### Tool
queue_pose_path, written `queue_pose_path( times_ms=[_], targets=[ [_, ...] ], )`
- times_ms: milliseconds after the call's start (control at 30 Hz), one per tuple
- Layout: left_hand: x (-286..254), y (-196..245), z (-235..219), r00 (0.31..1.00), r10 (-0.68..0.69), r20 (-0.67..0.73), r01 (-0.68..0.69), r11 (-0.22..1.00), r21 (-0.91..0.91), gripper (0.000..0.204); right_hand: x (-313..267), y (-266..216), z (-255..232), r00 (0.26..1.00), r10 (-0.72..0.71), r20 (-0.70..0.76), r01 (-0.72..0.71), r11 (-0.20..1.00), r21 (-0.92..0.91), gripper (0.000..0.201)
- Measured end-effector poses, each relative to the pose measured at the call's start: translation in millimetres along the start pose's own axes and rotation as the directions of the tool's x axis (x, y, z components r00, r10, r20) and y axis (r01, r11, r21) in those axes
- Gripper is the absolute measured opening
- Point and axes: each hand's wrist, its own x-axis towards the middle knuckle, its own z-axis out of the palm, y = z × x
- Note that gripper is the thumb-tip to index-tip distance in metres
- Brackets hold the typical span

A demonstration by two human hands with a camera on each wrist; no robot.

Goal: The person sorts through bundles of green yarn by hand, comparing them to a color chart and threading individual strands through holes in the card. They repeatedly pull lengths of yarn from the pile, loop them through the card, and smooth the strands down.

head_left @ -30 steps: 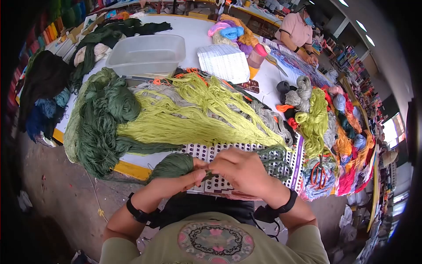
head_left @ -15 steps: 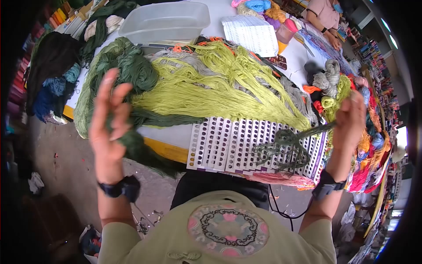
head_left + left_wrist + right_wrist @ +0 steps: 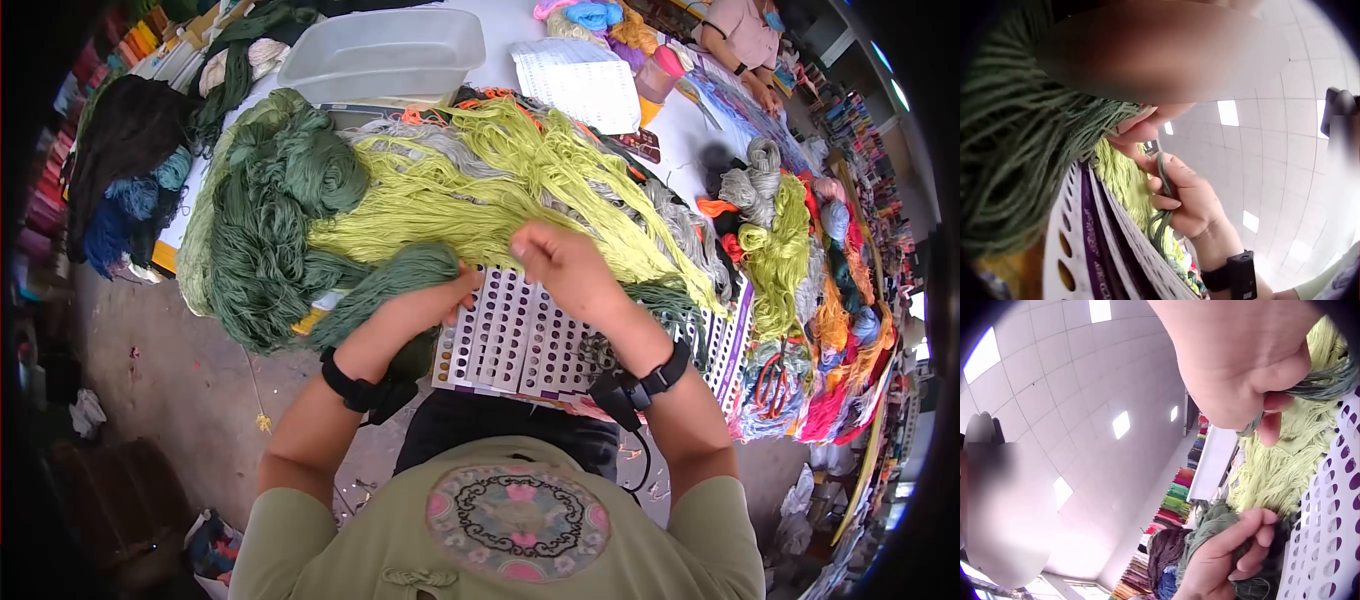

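Observation:
A dark green yarn hank (image 3: 385,290) lies along my left hand (image 3: 432,302) over the table's front edge, its end gripped by the curled fingers. To the right, above the punched white cards (image 3: 510,330), my right hand (image 3: 570,272) is bent with its fingertips together. The left wrist view shows thin green strands (image 3: 1160,226) pinched in that right hand (image 3: 1192,203). Those strands (image 3: 1329,382) also pass through its fingers in the right wrist view, where the left hand (image 3: 1229,556) is lower down. A small gap separates the hands. Light green yarn (image 3: 420,220) spreads behind them.
A clear plastic tub (image 3: 385,55) and a printed sheet (image 3: 580,85) are at the back. A dark green pile (image 3: 265,210) lies left; colourful hanks and red scissors (image 3: 770,380) lie right. Another person (image 3: 740,40) works at the far right.
From wide apart half a second ago, both hands have come back in over the cards. The left, then spread with fingers extended, now grips the green hank, which has been raised onto the table edge.

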Motion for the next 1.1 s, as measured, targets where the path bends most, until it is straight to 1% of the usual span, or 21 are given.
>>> queue_pose_path(
  times_ms=[67, 100, 133, 200, 233, 267, 300, 367, 500, 567, 633, 700, 767, 800, 833, 867, 900, 933, 1000, 1033, 1100],
  targets=[
    [11.7, -7.4, 8.7, 0.999, -0.005, 0.038, 0.003, 0.999, 0.054, 0.020, -7.3, 3.7, 4.0, 0.979, 0.038, 0.198, 0.010, 0.973, -0.232, 0.011],
    [17.1, -12.7, 12.7, 0.976, 0.215, -0.016, -0.201, 0.934, 0.294, 0.021, -9.0, 11.0, 8.6, 0.985, 0.020, 0.171, 0.028, 0.961, -0.274, 0.010],
    [20.7, -17.0, 15.2, 0.901, 0.433, -0.015, -0.363, 0.773, 0.520, 0.021, -10.8, 14.8, 9.9, 0.986, 0.022, 0.167, 0.025, 0.961, -0.275, 0.010],
    [14.4, -11.1, 17.4, 0.912, 0.410, -0.007, -0.347, 0.782, 0.518, 0.021, -10.6, 15.7, 9.4, 0.987, 0.007, 0.160, 0.036, 0.963, -0.267, 0.009],
    [9.3, -9.6, 19.2, 0.969, 0.246, -0.033, -0.233, 0.947, 0.220, 0.021, -10.4, 15.9, 6.6, 0.983, 0.018, 0.184, 0.028, 0.970, -0.243, 0.009],
    [6.5, -9.6, 20.2, 0.997, 0.073, -0.001, -0.073, 0.993, -0.098, 0.022, -10.2, 15.1, 5.2, 0.983, 0.019, 0.185, 0.027, 0.970, -0.241, 0.009],
    [7.0, -10.4, 18.6, 0.998, 0.068, 0.000, -0.068, 0.993, -0.097, 0.022, -10.4, 15.1, 4.4, 0.979, -0.006, 0.206, 0.051, 0.975, -0.216, 0.009],
    [10.8, -10.7, 12.9, 0.989, -0.117, 0.094, 0.142, 0.930, -0.338, 0.028, -9.9, 15.6, 4.7, 0.974, -0.033, 0.225, 0.077, 0.979, -0.189, 0.010],
    [20.3, -15.3, 12.3, 0.981, -0.080, 0.176, 0.131, 0.945, -0.299, 0.030, -1.1, 10.7, 7.6, 0.973, 0.050, 0.226, 0.018, 0.957, -0.290, 0.010],
    [25.7, -17.4, 9.2, 0.970, -0.175, 0.166, 0.199, 0.970, -0.138, 0.029, 0.0, 6.3, 11.0, 0.972, 0.099, 0.215, -0.022, 0.943, -0.333, 0.011],
    [28.8, -16.7, 9.4, 0.967, -0.207, 0.148, 0.218, 0.974, -0.061, 0.029, 0.4, 3.5, 14.5, 0.975, 0.130, 0.181, -0.044, 0.908, -0.416, 0.012],
    [26.1, -10.8, 11.7, 0.965, -0.233, 0.123, 0.234, 0.972, 0.006, 0.029, -0.1, 8.5, 16.3, 0.979, 0.096, 0.183, -0.009, 0.905, -0.425, 0.012],
    [17.1, -5.1, 14.8, 0.984, -0.127, 0.128, 0.148, 0.975, -0.165, 0.019, -1.7, 8.2, 17.0, 0.979, 0.060, 0.193, 0.030, 0.901, -0.432, 0.013],
    [12.8, -7.4, 11.7, 0.984, -0.129, 0.124, 0.149, 0.974, -0.170, 0.019, -3.1, 6.2, 15.0, 0.975, 0.096, 0.199, -0.015, 0.928, -0.372, 0.013],
    [7.4, -11.2, 4.6, 0.999, 0.037, 0.004, -0.037, 0.994, -0.100, 0.017, -4.6, 3.5, 11.8, 0.970, 0.131, 0.206, -0.062, 0.949, -0.310, 0.014],
    [3.2, -14.9, -5.0, 0.972, 0.211, -0.104, -0.213, 0.977, -0.005, 0.016, -7.0, -0.5, 7.2, 0.969, 0.128, 0.211, -0.058, 0.949, -0.308, 0.014],
    [3.9, -19.2, -20.6, 0.959, 0.231, -0.165, -0.227, 0.973, 0.043, 0.015, -9.9, -5.3, 2.0, 0.961, 0.162, 0.224, -0.086, 0.945, -0.314, 0.014],
    [3.7, -20.9, -30.8, 0.958, 0.231, -0.169, -0.225, 0.973, 0.055, 0.015, -10.9, -8.0, -1.6, 0.953, 0.195, 0.234, -0.115, 0.942, -0.316, 0.014],
    [-1.7, -21.2, -44.2, 0.983, 0.112, -0.142, -0.140, 0.968, -0.208, 0.011, -11.3, -4.3, -2.9, 0.940, 0.220, 0.259, -0.139, 0.944, -0.298, 0.016],
    [-3.8, -21.0, -46.6, 0.983, 0.108, -0.151, -0.138, 0.970, -0.202, 0.011, -11.6, 0.5, -1.4, 0.939, 0.217, 0.265, -0.147, 0.954, -0.261, 0.016],
    [-6.2, -20.3, -43.7, 0.995, 0.050, -0.086, -0.073, 0.954, -0.292, 0.010, -11.7, 0.7, 1.7, 0.942, 0.210, 0.260, -0.148, 0.959, -0.240, 0.016]
  ],
)
